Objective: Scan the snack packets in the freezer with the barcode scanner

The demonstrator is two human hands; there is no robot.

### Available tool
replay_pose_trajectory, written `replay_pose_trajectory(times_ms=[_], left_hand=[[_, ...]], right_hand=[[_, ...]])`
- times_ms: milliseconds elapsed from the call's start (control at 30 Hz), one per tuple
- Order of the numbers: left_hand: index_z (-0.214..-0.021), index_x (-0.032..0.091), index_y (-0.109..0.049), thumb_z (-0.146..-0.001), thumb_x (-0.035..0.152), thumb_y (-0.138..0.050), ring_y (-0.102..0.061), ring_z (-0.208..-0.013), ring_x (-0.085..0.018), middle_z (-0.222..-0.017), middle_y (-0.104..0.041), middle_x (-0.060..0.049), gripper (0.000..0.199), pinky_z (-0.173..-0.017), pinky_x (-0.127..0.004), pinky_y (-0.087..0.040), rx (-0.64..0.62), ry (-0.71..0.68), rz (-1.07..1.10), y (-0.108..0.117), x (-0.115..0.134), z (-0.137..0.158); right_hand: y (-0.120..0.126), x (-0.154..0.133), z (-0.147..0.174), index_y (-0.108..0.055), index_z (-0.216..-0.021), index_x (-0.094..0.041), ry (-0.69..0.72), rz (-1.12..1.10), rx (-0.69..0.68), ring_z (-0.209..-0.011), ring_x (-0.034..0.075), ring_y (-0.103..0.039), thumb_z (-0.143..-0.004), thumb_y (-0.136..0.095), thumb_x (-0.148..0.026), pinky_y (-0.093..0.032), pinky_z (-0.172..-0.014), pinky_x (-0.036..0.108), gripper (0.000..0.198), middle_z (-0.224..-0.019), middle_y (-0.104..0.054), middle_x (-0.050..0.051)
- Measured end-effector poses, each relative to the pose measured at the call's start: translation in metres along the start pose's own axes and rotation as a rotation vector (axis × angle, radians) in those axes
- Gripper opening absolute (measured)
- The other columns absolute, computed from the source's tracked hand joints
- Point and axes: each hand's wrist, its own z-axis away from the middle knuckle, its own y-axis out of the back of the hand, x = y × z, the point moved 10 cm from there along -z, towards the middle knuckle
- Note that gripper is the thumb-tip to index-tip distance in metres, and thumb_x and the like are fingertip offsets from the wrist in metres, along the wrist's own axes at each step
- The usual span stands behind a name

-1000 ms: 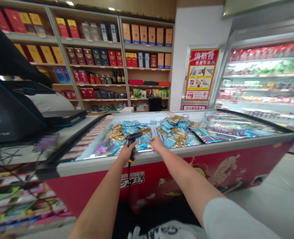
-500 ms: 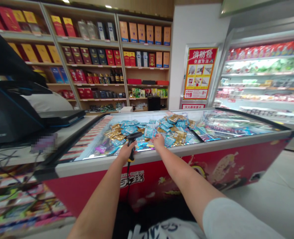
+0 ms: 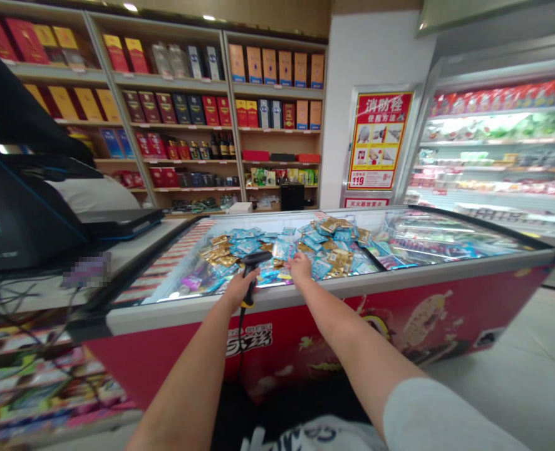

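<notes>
My left hand [image 3: 240, 289] is wrapped around the handle of a black barcode scanner [image 3: 257, 257], whose head points right toward my other hand. A cable hangs from the scanner's yellow-edged base down the front of the freezer. My right hand [image 3: 300, 267] is closed, its fingers pinching the edge of a small blue packet [image 3: 281, 249] that stands tilted up in front of the scanner. Behind and around both hands, blue and gold packets [image 3: 341, 260] lie in a loose heap on the glass top of the chest freezer [image 3: 390, 287].
On the left a counter carries a dark checkout machine [image 3: 19, 207] and tangled cables [image 3: 9, 307]. Shelves of boxed goods [image 3: 178, 108] line the back wall. A lit refrigerated display [image 3: 493, 150] stands at the right, past a red and yellow poster [image 3: 378, 141].
The view has shifted slightly. My hands stay almost in place, with the scanner still in the left and the blue packet still at the right fingertips.
</notes>
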Motion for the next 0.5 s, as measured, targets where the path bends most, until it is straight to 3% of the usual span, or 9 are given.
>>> replay_pose_trajectory(times_ms=[100, 500], left_hand=[[-0.078, 0.016, -0.061, -0.061, 0.056, -0.069, -0.056, -0.054, -0.012, -0.065, -0.058, 0.001, 0.044, -0.053, -0.026, -0.049, -0.015, -0.011, 0.004, -0.0007, -0.0011, -0.0015], [-0.08, 0.014, -0.062, -0.061, 0.052, -0.07, -0.055, -0.054, -0.011, -0.066, -0.058, 0.0, 0.043, -0.057, -0.027, -0.05, -0.07, 0.019, 0.033, -0.0066, -0.0022, 0.0016]], right_hand=[[0.001, 0.0044, 0.0005, -0.046, -0.075, -0.02, -0.059, -0.042, 0.015, -0.055, 0.017, -0.065, -0.068, -0.057, -0.016, -0.046, -0.048, 0.022, 0.014, -0.054, -0.057, -0.004], [0.002, 0.0069, 0.0017, -0.047, -0.076, -0.02, -0.07, -0.023, -0.001, -0.055, 0.018, -0.065, -0.065, -0.059, -0.021, -0.047, -0.049, 0.023, 0.016, -0.055, -0.057, -0.005]])
